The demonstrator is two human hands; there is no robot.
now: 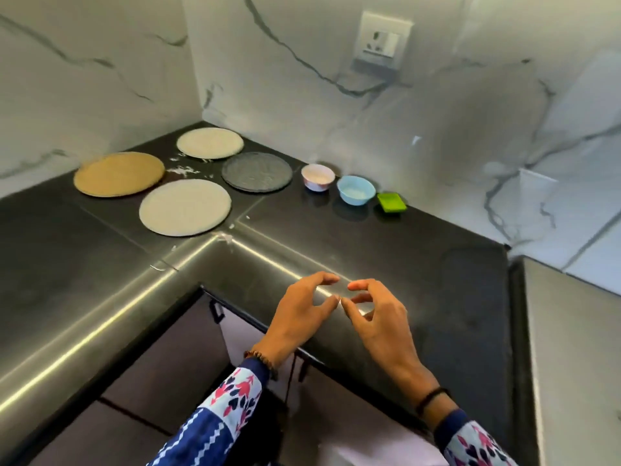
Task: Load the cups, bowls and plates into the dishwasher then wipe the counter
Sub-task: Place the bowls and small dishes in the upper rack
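Several plates lie flat in the corner of the black counter (386, 243): a tan plate (119, 174), a white plate (210, 143) at the back, a dark grey plate (257, 171) and a large white plate (185, 207) nearest me. To their right stand a small white bowl (318, 176), a light blue bowl (356, 190) and a small green dish (391, 202). My left hand (299, 317) and my right hand (379, 326) hover close together over the counter's front edge, fingers curled and apart, holding nothing. The fingertips nearly touch.
White crumbs or spill (183, 169) lie between the plates and more near the counter seam (225, 236). Marble walls meet behind the corner, with a wall socket (383, 42). Grey cabinet doors (161, 361) with black handles sit below. A steel surface (571, 348) borders the right.
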